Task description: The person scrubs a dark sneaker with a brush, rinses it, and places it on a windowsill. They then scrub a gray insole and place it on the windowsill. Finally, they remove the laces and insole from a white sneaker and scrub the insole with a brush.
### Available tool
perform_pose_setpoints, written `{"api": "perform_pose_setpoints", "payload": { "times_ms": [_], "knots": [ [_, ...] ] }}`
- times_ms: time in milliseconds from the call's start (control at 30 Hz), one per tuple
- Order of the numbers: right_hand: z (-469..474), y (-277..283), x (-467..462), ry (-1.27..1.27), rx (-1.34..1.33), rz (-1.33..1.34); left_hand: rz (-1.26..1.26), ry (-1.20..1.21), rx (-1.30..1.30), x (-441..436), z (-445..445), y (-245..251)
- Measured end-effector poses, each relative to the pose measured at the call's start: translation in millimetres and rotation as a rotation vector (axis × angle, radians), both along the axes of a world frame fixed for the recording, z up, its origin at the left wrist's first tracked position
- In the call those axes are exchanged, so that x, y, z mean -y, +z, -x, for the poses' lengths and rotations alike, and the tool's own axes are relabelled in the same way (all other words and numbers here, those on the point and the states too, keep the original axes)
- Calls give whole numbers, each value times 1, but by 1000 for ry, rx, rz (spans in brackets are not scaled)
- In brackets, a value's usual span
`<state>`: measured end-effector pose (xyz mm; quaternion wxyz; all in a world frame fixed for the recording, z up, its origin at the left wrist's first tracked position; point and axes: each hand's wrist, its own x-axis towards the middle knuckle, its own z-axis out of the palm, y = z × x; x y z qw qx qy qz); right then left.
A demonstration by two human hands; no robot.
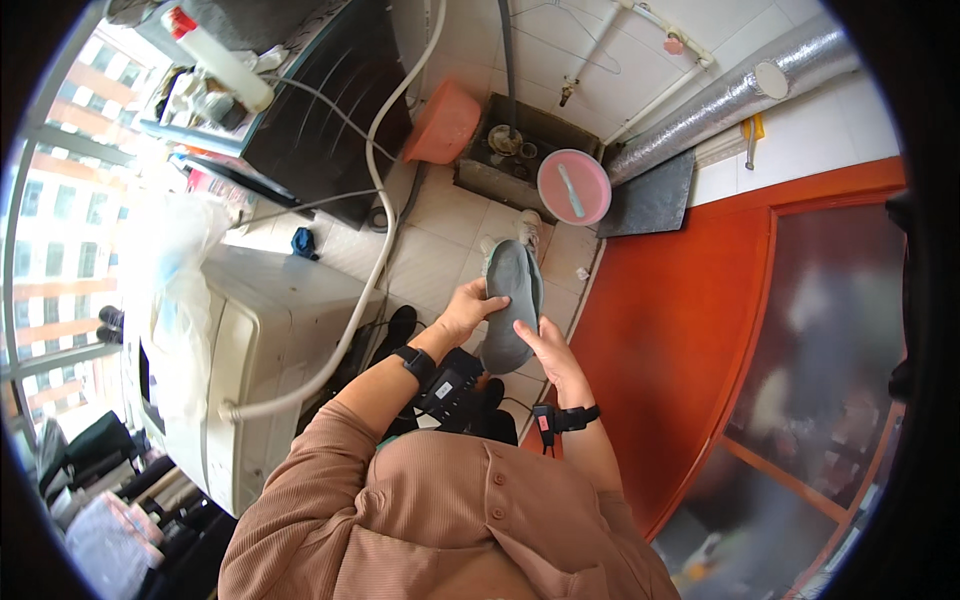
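Both my hands hold a pair of grey shoe insoles (511, 300), one lying partly behind the other. My left hand (474, 304) grips their left edge, its thumb on the upper face. On the right edge, lower down, my right hand (551, 349) has its thumb on the face and its fingers behind. Just beyond the insoles, a pair of light-coloured shoes (529, 229) rests on the tiled floor, partly hidden by them. Beside the shoes is a pink basin (574, 169) with a pale, long-handled brush (570, 191) in it.
A dark floor sink (495, 187) and an orange basin (444, 124) stand at the wall. On my left is a white washing machine (262, 352) with a pale hose (379, 187) arching from it. An orange door (675, 322) borders my right side. A blue cloth (304, 244) lies on the floor.
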<state>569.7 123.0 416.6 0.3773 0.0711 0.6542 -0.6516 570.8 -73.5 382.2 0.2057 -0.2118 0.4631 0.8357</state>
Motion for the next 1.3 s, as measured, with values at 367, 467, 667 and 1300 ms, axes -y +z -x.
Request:
{"api": "perform_pose_setpoints", "payload": {
  "times_ms": [367,467,667,1300],
  "knots": [
    [-72,-6,-70,330,-216,-24,12,90,83,-42,-118,46],
    [-90,3,-72,451,-196,-163,48,87,97,-35,-155,47],
    [-141,22,-47,729,-405,-242,151,-50,67,5,-239,22],
    [-330,112,187,1584,-534,-307,568,-427,-340,141,-495,72]
  ]
}}
